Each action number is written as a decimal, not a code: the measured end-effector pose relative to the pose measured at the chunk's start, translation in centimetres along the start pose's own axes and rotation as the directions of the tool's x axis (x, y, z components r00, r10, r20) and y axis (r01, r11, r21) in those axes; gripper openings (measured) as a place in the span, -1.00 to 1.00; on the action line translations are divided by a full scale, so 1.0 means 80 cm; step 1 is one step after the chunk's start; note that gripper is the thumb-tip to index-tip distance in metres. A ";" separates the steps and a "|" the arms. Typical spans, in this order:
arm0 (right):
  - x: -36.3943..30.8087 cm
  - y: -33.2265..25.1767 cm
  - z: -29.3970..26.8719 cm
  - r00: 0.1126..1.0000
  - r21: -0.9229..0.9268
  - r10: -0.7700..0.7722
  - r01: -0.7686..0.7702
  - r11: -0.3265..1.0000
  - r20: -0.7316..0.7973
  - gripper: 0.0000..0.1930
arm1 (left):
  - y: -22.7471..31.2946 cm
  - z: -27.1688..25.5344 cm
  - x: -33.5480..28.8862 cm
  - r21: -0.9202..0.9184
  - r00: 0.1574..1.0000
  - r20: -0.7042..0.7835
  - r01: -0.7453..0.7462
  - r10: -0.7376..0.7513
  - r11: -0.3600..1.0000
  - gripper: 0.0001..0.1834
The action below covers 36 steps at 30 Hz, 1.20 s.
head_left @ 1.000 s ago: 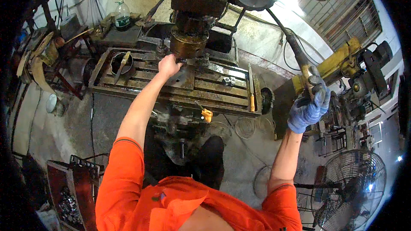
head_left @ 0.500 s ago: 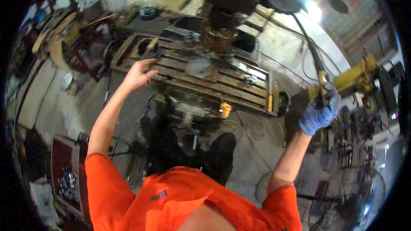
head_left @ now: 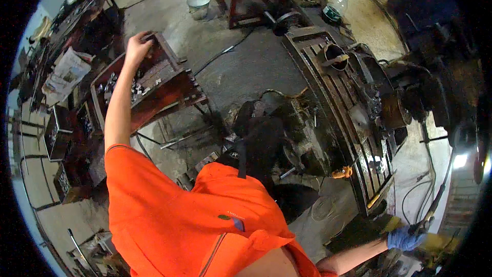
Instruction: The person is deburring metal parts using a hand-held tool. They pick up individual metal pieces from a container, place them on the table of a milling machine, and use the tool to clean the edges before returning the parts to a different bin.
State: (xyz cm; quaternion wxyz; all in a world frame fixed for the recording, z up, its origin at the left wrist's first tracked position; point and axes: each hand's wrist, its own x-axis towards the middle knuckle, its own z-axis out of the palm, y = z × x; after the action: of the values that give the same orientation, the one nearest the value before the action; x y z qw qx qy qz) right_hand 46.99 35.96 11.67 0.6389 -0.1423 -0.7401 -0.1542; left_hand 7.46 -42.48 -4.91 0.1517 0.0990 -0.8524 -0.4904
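My left hand (head_left: 139,48) is bare and stretched out over the far end of a rust-red metal bin (head_left: 154,112). Its fingers are curled together; anything between them is hidden or too small to name. Small shiny metal pieces (head_left: 137,86) lie in the bin, nearer me than the hand. At the lower right my right hand (head_left: 406,238), in a blue glove, is closed round the end of a long dark lever (head_left: 436,200). The lever runs up toward the dark machine (head_left: 435,82) at the right. The slotted machine table (head_left: 328,84) stands between my hands.
On the machine table stand a round can with a brush (head_left: 335,57) and a yellow-handled tool (head_left: 373,201). A yellow knob (head_left: 342,172) juts from its near side. A white bucket (head_left: 198,6) stands on the floor. Cluttered shelving (head_left: 77,31) lines the left.
My view has swung left. My left hand has gone from beside the machine table to the metal bin, and its fingers have curled. My right hand stays on the lever.
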 end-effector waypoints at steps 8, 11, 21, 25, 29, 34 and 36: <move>-0.001 -0.045 0.003 0.973 -0.207 -0.228 0.216 0.954 -0.038 -0.73 | -0.115 -0.114 -0.044 0.495 0.938 -0.234 0.342 -0.256 0.799 -0.56; 0.002 -0.053 0.002 0.990 -0.313 -0.139 0.142 0.939 0.030 -0.78 | -0.126 -0.108 -0.052 0.436 0.942 -0.181 0.336 -0.284 0.835 -0.55; 0.000 -0.008 -0.001 0.986 -0.452 -0.161 0.164 0.877 0.044 -0.84 | -0.153 -0.049 -0.021 0.784 0.933 -0.210 0.339 -0.293 0.520 -0.63; 0.019 -0.050 -0.019 0.990 -0.279 -0.076 0.106 0.955 0.117 -0.81 | -0.134 -0.023 -0.007 0.824 0.924 -0.229 0.351 -0.306 0.444 -0.64; 0.015 -0.025 -0.007 0.982 -0.066 0.116 -0.108 0.992 0.147 -0.82 | -0.204 -0.023 0.013 0.892 0.975 -0.171 0.214 -0.140 0.399 -0.76; 0.050 -0.075 0.001 0.999 -0.127 0.016 -0.009 0.992 0.052 -0.83 | -0.245 -0.035 0.009 0.907 0.985 -0.172 0.168 -0.025 0.387 -0.73; 0.051 -0.055 -0.013 0.999 -0.088 0.024 -0.021 0.996 0.025 -0.85 | -0.245 -0.033 0.015 0.887 0.978 -0.205 0.200 -0.033 0.416 -0.66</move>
State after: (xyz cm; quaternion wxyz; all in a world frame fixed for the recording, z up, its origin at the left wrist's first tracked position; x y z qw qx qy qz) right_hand 45.52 31.60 15.67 0.6241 -0.1806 -0.7392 -0.1775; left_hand 7.64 -54.78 -20.44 0.1065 0.2617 -0.9583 0.0434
